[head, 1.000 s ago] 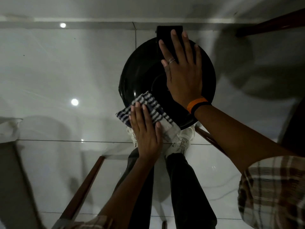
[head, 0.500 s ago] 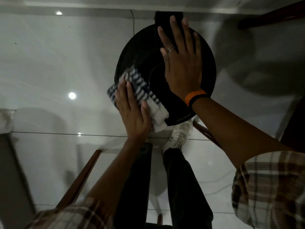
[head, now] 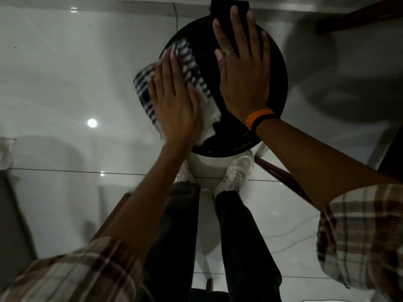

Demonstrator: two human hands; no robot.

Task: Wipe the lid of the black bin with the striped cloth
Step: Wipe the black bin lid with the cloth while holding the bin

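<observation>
The black bin's round glossy lid (head: 277, 83) stands on the white tiled floor just beyond my feet. A black hinge tab (head: 222, 7) sticks out at its far edge. My left hand (head: 174, 99) lies flat on the striped blue-and-white cloth (head: 189, 62), pressing it onto the left side of the lid. The cloth hangs over the lid's left rim. My right hand (head: 244, 70) rests flat on the lid's middle and far part, fingers spread, a ring on one finger and an orange band at the wrist.
My white shoes (head: 237, 175) stand right at the bin's near edge. Dark wooden furniture legs run at lower left (head: 109, 219), under my right forearm (head: 281, 177) and at top right (head: 357, 18). A white object (head: 5, 153) sits at the left edge.
My left hand has slid the cloth from the lid's near-left edge up along its left side toward the far edge. My right hand has stayed flat on the lid.
</observation>
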